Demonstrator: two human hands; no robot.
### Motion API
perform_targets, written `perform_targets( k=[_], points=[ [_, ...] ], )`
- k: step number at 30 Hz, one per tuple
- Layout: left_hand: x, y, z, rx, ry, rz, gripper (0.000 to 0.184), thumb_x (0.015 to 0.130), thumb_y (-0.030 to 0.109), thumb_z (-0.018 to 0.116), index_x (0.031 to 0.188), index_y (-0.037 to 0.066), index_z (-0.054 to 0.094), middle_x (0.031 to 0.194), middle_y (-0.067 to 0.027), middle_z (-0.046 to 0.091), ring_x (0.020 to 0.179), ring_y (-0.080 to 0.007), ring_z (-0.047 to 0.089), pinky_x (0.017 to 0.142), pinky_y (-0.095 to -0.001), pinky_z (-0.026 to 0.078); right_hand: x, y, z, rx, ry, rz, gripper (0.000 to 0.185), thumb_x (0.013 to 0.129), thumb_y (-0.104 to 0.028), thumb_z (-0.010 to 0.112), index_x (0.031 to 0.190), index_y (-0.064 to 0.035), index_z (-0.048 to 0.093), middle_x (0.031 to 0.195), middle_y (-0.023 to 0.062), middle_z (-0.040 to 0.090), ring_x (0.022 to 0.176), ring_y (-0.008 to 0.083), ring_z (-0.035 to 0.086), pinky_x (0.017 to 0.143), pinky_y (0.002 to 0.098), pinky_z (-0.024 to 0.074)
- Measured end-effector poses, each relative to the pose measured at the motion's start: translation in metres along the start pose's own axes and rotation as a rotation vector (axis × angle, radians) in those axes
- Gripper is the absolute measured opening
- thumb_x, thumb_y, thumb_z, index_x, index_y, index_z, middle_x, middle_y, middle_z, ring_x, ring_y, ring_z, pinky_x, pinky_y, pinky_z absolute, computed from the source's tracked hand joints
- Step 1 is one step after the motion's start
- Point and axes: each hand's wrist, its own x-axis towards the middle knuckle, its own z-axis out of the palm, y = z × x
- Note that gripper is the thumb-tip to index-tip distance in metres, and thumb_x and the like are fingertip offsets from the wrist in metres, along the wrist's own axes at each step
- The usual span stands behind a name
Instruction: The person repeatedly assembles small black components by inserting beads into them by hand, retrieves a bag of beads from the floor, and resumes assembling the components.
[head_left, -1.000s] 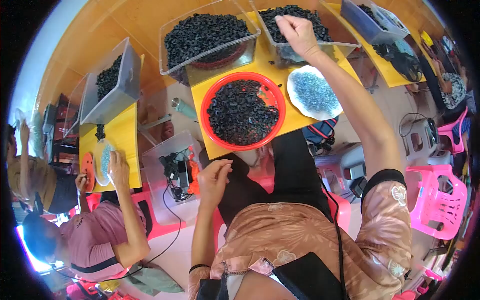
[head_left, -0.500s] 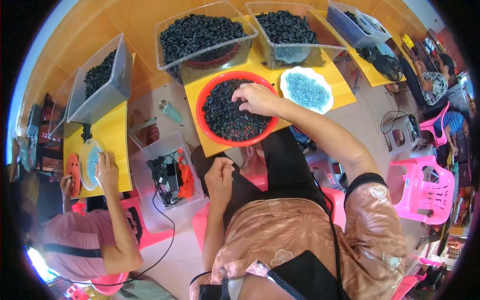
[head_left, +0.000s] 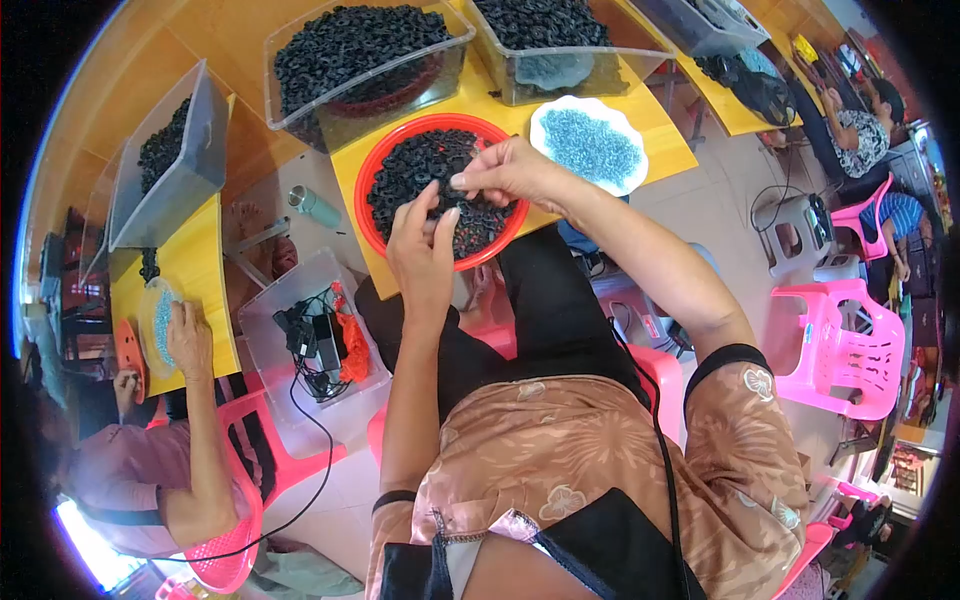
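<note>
A red round tray [head_left: 374, 146] full of small black ring-like parts [head_left: 412, 165] lies on the yellow table. Over its near side is my left hand [head_left: 424, 240], thumb and fingertips apart, with nothing visible between them. Close beside it, over the right part of the tray, my right hand [head_left: 510, 178] has thumb and fingers pinched together; what they hold is too small to make out. The hands are near each other but look apart. Right of the tray sits a white scalloped plate [head_left: 636, 172] of tiny pale-blue pieces [head_left: 590, 143].
Two clear bins [head_left: 455, 45] of black parts stand behind the tray. A co-worker's hand [head_left: 188, 342] is at another yellow table [head_left: 205, 270] on the left. A clear box [head_left: 262, 335] with cables is on the floor, and a pink chair [head_left: 850, 345] stands right.
My right hand came from the back right bin to the tray, closing into a pinch. My left hand rose from near my lap to the tray, and its fingers parted. The view shifted.
</note>
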Motion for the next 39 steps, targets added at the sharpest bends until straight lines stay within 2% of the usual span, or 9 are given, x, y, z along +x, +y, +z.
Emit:
perform_targets(
  k=[5,9,12,16,19,23,26,32,39],
  points=[
    [-0.007,-0.005,0.011,-0.362,0.089,-0.155,0.033,0.086,0.003,0.062,0.119,0.000,0.059,0.095,-0.0070,0.065,0.079,-0.0106,0.062,0.073,-0.0224,0.049,-0.003,0.007,0.021,0.148,-0.056,0.005,0.017,0.081,-0.019,0.072,0.079,-0.0025,0.068,0.061,-0.0017,0.058,0.049,0.0035,0.045,0.044,0.0195,0.0307],
    [-0.016,-0.002,-0.002,-0.413,0.068,-0.259,0.029,0.093,0.009,0.053,0.120,-0.001,0.058,0.096,-0.0076,0.066,0.081,-0.0109,0.062,0.074,-0.0225,0.050,0.003,0.009,0.029,-0.014,-0.141,-0.030,0.012,0.081,-0.015,0.070,0.077,-0.0034,0.069,0.068,-0.0003,0.064,0.055,0.0037,0.049,0.048,0.0201,0.0365],
    [-0.015,-0.006,-0.013,-0.340,0.010,-0.262,0.027,0.095,0.013,0.051,0.117,-0.001,0.059,0.097,-0.0087,0.066,0.082,-0.0113,0.063,0.075,-0.0228,0.050,0.007,0.008,0.026,-0.254,-0.117,-0.189,0.017,0.079,-0.021,0.072,0.076,-0.0044,0.070,0.069,0.0044,0.066,0.060,0.0127,0.060,0.055,0.0273,0.0455],
    [-0.020,-0.007,-0.017,-0.470,0.041,-0.360,0.026,0.095,0.010,0.050,0.117,-0.002,0.055,0.095,-0.0112,0.065,0.080,-0.0137,0.063,0.075,-0.0249,0.051,-0.002,0.002,0.024,-0.936,0.207,-0.157,0.026,0.072,-0.033,0.074,0.076,-0.0071,0.070,0.075,0.0146,0.066,0.076,0.0299,0.065,0.067,0.0410,0.0498],
    [-0.025,-0.013,-0.015,-0.574,0.034,-0.389,0.025,0.095,0.009,0.050,0.117,-0.001,0.051,0.097,-0.0117,0.065,0.081,-0.0147,0.064,0.075,-0.0248,0.051,0.001,0.017,0.030,-1.112,0.207,-0.143,0.025,0.073,-0.031,0.073,0.076,-0.0070,0.070,0.076,0.0132,0.067,0.078,0.0295,0.066,0.067,0.0414,0.0495],
    [-0.028,-0.017,-0.019,-0.630,0.009,-0.404,0.022,0.094,0.010,0.050,0.115,0.003,0.050,0.099,-0.0110,0.065,0.083,-0.0150,0.064,0.074,-0.0246,0.050,0.009,0.030,0.025,-1.045,0.232,-0.180,0.021,0.074,-0.027,0.071,0.077,-0.0067,0.070,0.076,0.0139,0.067,0.078,0.0303,0.065,0.067,0.0427,0.0489],
    [-0.028,-0.019,-0.019,-0.629,-0.008,-0.404,0.021,0.094,0.010,0.051,0.114,0.003,0.051,0.099,-0.0109,0.065,0.082,-0.0149,0.064,0.074,-0.0250,0.050,0.007,0.025,0.023,-1.024,0.205,-0.216,0.025,0.072,-0.025,0.072,0.076,-0.0003,0.068,0.074,0.0212,0.065,0.077,0.0358,0.066,0.066,0.0438,0.0513],
    [-0.029,-0.023,-0.015,-0.616,-0.021,-0.434,0.020,0.094,0.011,0.052,0.112,0.004,0.053,0.099,-0.0101,0.065,0.081,-0.0141,0.064,0.072,-0.0247,0.050,0.012,0.025,0.028,-1.134,0.235,-0.245,0.022,0.073,-0.019,0.068,0.077,0.0024,0.067,0.076,0.0221,0.065,0.077,0.0366,0.065,0.066,0.0443,0.0519],
    [-0.028,-0.025,-0.015,-0.644,-0.022,-0.447,0.020,0.094,0.011,0.052,0.113,0.004,0.054,0.099,-0.0097,0.065,0.079,-0.0136,0.064,0.072,-0.0245,0.050,0.009,0.026,0.018,-1.055,0.204,-0.314,0.015,0.071,-0.016,0.064,0.077,-0.0023,0.066,0.074,0.0191,0.065,0.073,0.0334,0.065,0.065,0.0442,0.0509]
  ],
)
